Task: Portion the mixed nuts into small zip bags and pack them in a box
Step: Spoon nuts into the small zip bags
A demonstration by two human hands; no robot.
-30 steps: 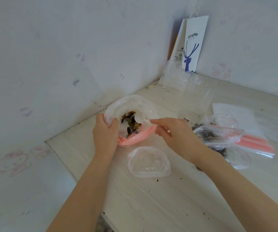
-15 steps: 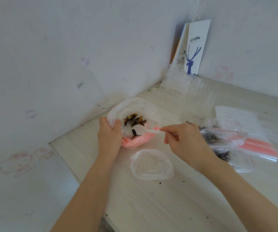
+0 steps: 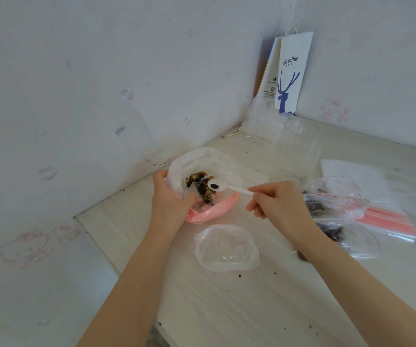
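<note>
Bare forearms reach in, the left from 7 o'clock, the right from 4 o'clock. The left grip (image 3: 169, 196) curls round a bag (image 3: 201, 159) rim; the right grip (image 3: 277, 204), at its 3 o'clock, pinches a spoon (image 3: 237, 188) handle.

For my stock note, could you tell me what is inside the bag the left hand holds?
Brown and dark mixed nuts lie inside the bag; the white spoon over them carries one dark piece. The left hand covers the bag's lower part.
</note>
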